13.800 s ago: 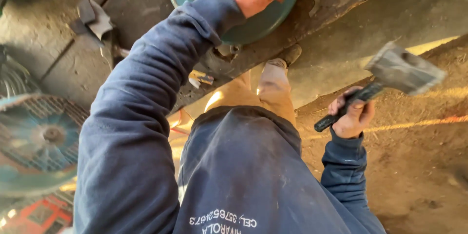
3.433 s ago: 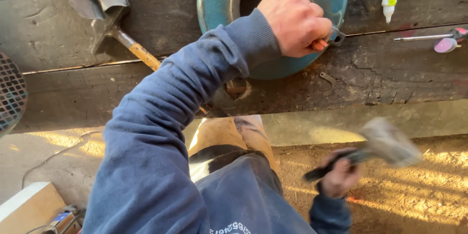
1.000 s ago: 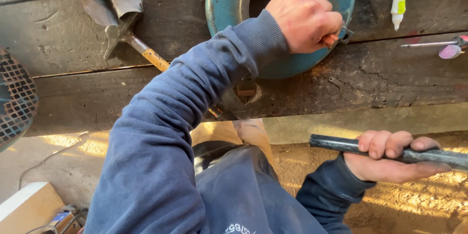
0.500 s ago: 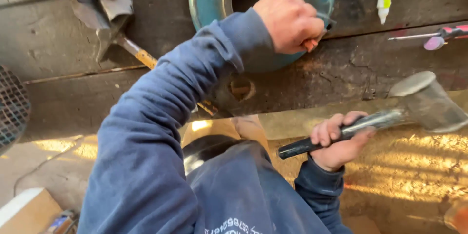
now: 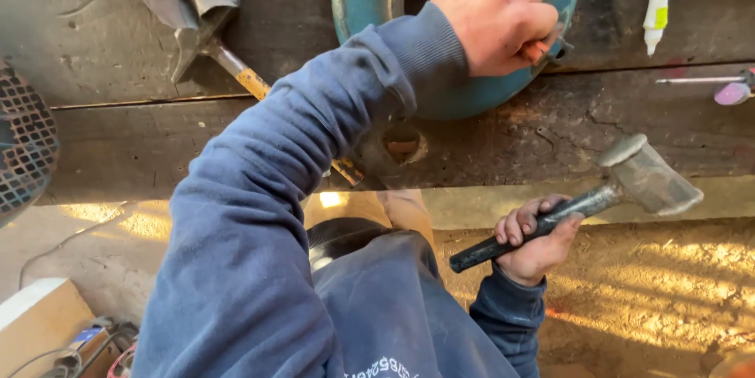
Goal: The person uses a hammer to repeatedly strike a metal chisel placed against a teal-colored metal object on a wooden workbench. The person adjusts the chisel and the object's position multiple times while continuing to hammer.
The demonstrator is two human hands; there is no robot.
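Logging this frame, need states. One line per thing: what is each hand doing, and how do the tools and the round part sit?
left hand: closed on an orange-handled tool at the ring
right hand: gripping the hammer handle
hammer: raised off the bench
teal ring housing: flat on the bench
second hammer: lying unused
tube: lying flat

A round metal housing (image 5: 472, 87) is set on the wooden bench (image 5: 141, 142), with a second hammer (image 5: 212, 47) laid off to its left and a tube (image 5: 657, 0) placed to its right.

Warm low sunlight, long shadows, hammer perhaps motion-blurred.
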